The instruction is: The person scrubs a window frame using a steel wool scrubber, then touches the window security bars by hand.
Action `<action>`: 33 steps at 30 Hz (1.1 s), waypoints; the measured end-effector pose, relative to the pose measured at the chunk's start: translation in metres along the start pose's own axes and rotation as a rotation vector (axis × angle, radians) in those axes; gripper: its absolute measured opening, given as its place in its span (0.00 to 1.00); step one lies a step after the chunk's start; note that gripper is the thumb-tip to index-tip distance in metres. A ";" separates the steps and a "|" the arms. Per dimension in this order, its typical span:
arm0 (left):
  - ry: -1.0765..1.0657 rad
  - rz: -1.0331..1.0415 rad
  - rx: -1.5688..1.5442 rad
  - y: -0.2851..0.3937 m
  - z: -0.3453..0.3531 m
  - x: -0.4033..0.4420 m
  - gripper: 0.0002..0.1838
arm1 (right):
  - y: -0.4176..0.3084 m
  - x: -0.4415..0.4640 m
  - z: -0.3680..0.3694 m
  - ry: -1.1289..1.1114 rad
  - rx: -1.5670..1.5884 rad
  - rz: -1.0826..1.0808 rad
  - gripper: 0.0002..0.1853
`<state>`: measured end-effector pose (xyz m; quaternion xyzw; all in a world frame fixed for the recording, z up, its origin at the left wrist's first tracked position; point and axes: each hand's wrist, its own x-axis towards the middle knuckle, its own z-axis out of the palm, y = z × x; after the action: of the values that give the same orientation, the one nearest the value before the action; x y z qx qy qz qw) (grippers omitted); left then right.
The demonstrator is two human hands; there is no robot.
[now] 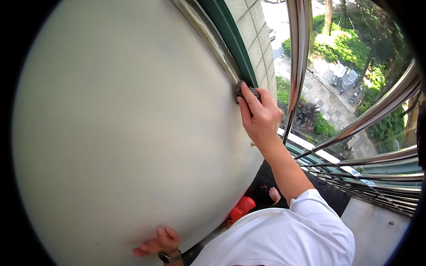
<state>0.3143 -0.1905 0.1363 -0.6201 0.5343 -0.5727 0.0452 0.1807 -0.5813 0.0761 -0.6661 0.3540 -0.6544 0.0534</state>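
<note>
My right hand (pixel 262 113) grips a dark, wiry steel wool scrubber (pixel 247 93). The scrubber presses on the lower part of the narrow pale strip (pixel 212 41) beside the green window frame (pixel 235 37), where the strip meets the wall. Down at the lower left, my left hand (pixel 162 244) rests near or against the smooth off-white wall (pixel 128 119), with its fingers apart and nothing in them. A watch (pixel 170 257) is on that wrist.
Shiny metal railings (pixel 298 57) run along the right, with greenery and a paved path far below. A red plastic object (pixel 242 208) lies by the wall's foot. A bare foot (pixel 274 195) stands on the dark floor. Pale tiles (pixel 255 33) cover the outer wall.
</note>
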 end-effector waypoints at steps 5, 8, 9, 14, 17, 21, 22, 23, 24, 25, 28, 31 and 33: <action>0.009 -0.004 -0.017 0.001 0.001 0.002 0.22 | 0.008 -0.003 0.006 0.050 0.063 -0.021 0.17; -0.010 -0.009 0.002 0.003 -0.001 0.001 0.22 | -0.007 0.027 0.011 0.135 0.143 -0.046 0.17; -0.022 -0.013 0.013 0.003 0.000 0.001 0.21 | -0.007 0.028 0.012 0.147 0.133 -0.053 0.17; -0.068 -0.021 0.030 0.005 -0.002 0.000 0.21 | 0.007 -0.006 0.009 0.027 0.068 -0.068 0.18; -0.039 -0.015 0.045 0.002 0.003 0.001 0.21 | -0.004 0.015 -0.003 0.079 0.125 -0.109 0.18; -0.034 -0.026 0.067 0.000 -0.002 -0.003 0.22 | -0.009 0.031 -0.005 0.065 0.114 -0.082 0.18; -0.035 -0.027 0.076 0.002 0.001 -0.003 0.22 | -0.007 0.028 -0.002 0.023 0.092 -0.028 0.17; -0.033 -0.030 0.075 0.003 0.003 -0.003 0.22 | -0.007 0.023 0.002 0.024 0.094 0.002 0.17; -0.041 -0.034 0.071 0.004 0.002 -0.003 0.22 | -0.007 0.018 0.002 0.019 0.095 0.009 0.17; -0.050 -0.030 0.069 0.002 -0.001 -0.003 0.22 | -0.006 0.013 0.001 -0.009 0.066 0.026 0.17; -0.049 -0.025 0.059 0.003 0.000 -0.003 0.21 | 0.008 -0.011 -0.001 -0.051 0.036 0.054 0.18; -0.068 -0.045 0.077 0.004 0.000 -0.004 0.21 | 0.012 -0.009 0.002 -0.026 0.058 0.034 0.17; -0.061 -0.035 0.077 0.004 0.000 0.000 0.21 | 0.006 0.010 0.004 0.022 0.072 -0.005 0.17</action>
<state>0.3122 -0.1925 0.1332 -0.6444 0.4991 -0.5744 0.0753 0.1810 -0.5934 0.0806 -0.6574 0.3293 -0.6740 0.0720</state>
